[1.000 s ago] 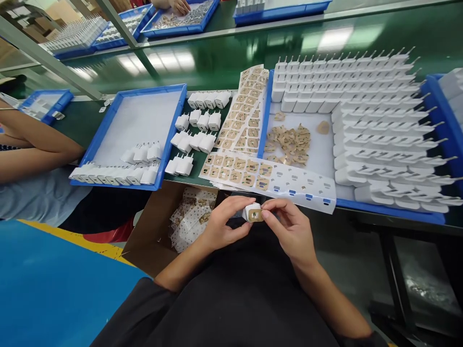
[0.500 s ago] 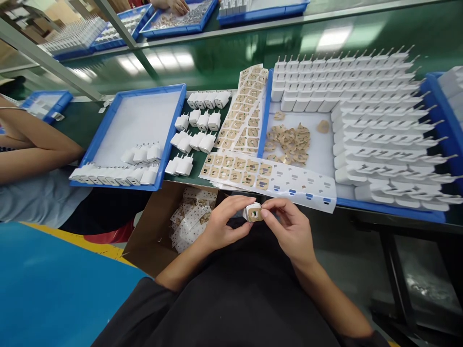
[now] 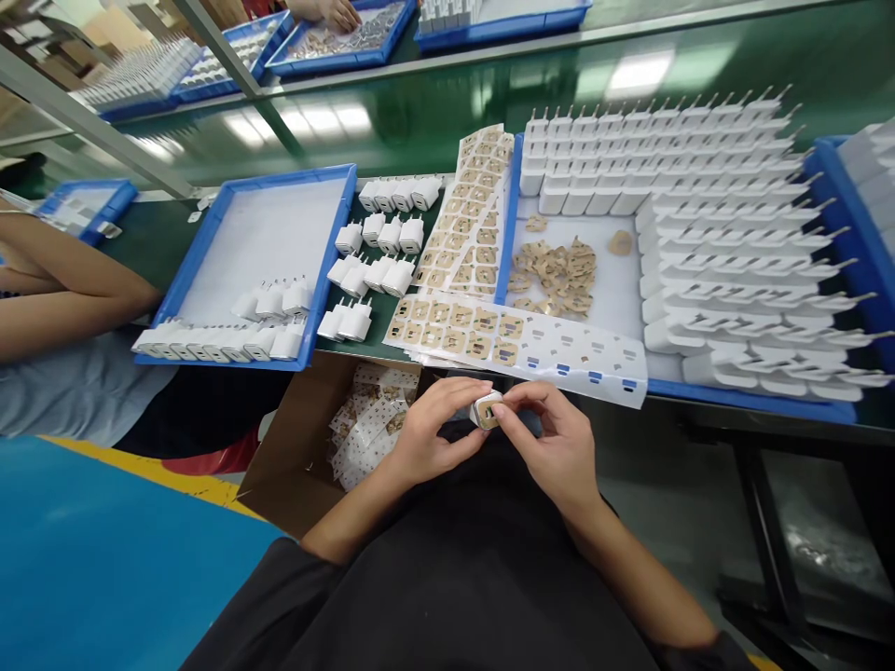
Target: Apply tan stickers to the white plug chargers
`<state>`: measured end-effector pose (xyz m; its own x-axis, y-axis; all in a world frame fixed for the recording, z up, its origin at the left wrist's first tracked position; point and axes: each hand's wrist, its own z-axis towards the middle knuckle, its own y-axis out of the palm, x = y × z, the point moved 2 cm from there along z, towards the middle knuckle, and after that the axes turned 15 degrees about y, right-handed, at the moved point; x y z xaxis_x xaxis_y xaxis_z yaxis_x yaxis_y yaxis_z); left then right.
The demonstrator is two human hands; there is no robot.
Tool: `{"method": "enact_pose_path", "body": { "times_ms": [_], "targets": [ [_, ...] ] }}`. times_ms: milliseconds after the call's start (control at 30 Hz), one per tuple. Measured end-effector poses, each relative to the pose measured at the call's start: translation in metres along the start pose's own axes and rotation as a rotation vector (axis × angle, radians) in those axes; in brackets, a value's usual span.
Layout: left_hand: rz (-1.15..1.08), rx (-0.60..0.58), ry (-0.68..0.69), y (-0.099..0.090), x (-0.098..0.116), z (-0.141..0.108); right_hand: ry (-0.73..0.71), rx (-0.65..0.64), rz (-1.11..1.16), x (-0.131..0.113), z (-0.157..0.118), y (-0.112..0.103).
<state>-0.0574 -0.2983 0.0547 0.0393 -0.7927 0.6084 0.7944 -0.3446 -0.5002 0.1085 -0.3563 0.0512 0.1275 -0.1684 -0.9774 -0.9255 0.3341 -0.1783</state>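
Observation:
Between its thumb and fingers my left hand point(image 3: 434, 431) grips a white plug charger point(image 3: 476, 417), its end face turned up toward me. A tan adhesive sticker point(image 3: 486, 410) with a cut-out lies against that face. The thumb and forefinger of my right hand point(image 3: 557, 445) are pinched together at the sticker's right edge, the thumb over part of it. Just beyond my hands lies a sticker sheet point(image 3: 447, 328), its left part still bearing tan stickers and its right part bare white backing.
A blue tray point(image 3: 734, 399) at the right holds rows of chargers and a pile of tan scraps point(image 3: 556, 272). More chargers point(image 3: 378, 238) stand left of the sheets, beside another blue tray point(image 3: 322, 280). Below is a cardboard box point(image 3: 297, 457) of waste sheets. A person's arm point(image 3: 76, 280) rests at left.
My right thumb and forefinger have moved slightly left, farther over the sticker on the charger's face. The left hand keeps its hold. The whole view has shifted a little.

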Motion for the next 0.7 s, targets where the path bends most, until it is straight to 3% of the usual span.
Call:
{"method": "enact_pose_path", "body": {
  "times_ms": [467, 700],
  "targets": [
    [0.054, -0.011, 0.014, -0.001, 0.001, 0.002, -0.047, 0.033, -0.104, -0.008, 0.002, -0.001],
    [0.040, -0.005, 0.044, -0.002, -0.001, 0.003, -0.164, 0.076, -0.157, -0.010, 0.004, 0.003]
  ]
}}
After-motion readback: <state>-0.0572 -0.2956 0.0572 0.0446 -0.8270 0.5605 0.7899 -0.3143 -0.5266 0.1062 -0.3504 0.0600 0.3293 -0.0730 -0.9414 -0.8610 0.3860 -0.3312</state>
